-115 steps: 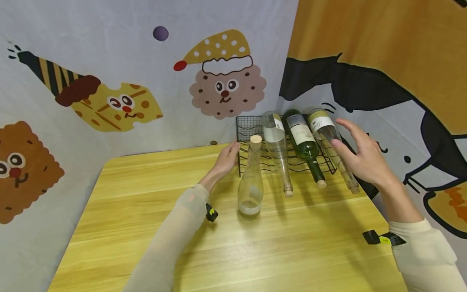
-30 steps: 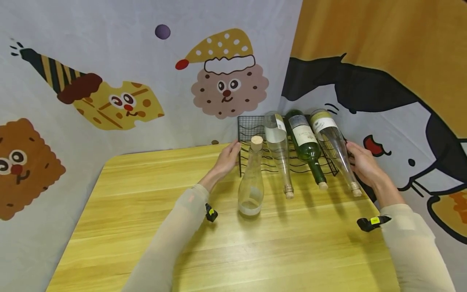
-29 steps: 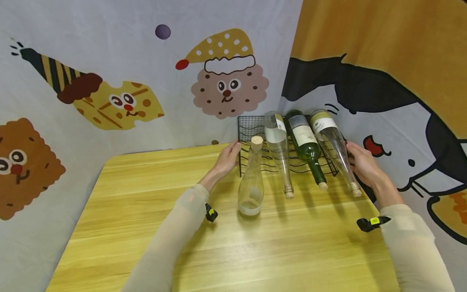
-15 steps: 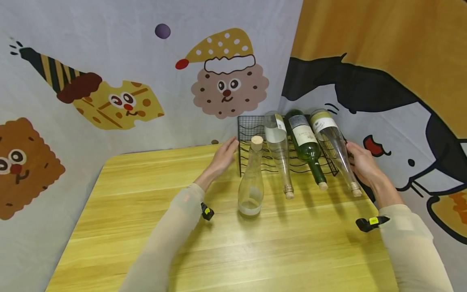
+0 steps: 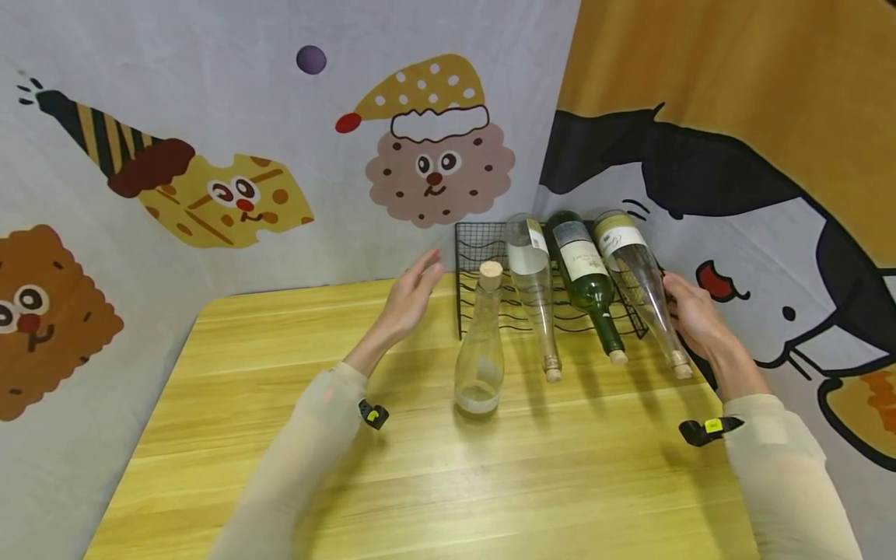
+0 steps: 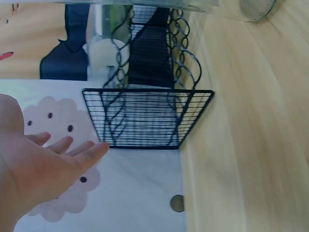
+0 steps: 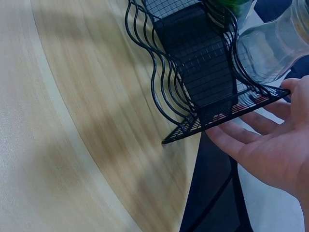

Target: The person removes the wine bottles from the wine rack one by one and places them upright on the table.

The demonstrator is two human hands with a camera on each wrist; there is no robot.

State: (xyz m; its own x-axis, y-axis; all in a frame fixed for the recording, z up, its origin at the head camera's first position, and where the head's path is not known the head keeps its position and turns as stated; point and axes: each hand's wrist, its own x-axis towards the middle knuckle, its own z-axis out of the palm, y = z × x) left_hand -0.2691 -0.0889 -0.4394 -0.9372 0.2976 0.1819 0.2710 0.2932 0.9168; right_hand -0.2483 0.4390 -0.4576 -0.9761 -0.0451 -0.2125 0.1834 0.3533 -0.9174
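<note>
A black wire wine rack (image 5: 483, 243) stands at the back of the table. Three corked bottles lie in it, necks toward the front: a clear bottle (image 5: 535, 288), a green wine bottle (image 5: 584, 268) and a clear bottle with a white and gold label (image 5: 640, 272). Upright before the rack stands a clear corked bottle (image 5: 481, 362). My left hand (image 5: 404, 303), fingers extended, is apart from the rack's left side and holds nothing. My right hand (image 5: 696, 315) rests its extended fingers (image 7: 231, 140) against the outside of the rack's right mesh panel (image 7: 227, 113), thumb near its edge.
The yellow wooden table (image 5: 280, 435) carries the rack and bottles. Behind it hangs a printed white cloth (image 5: 231, 78), and another cartoon-print cloth (image 5: 770, 233) hangs close by on the right. A black wrist camera is strapped to each sleeve.
My left hand has let go of the rack's left side and moved left, away from it. Earlier my right hand came in against the rack's right side, where it stays. The bottles remain in place.
</note>
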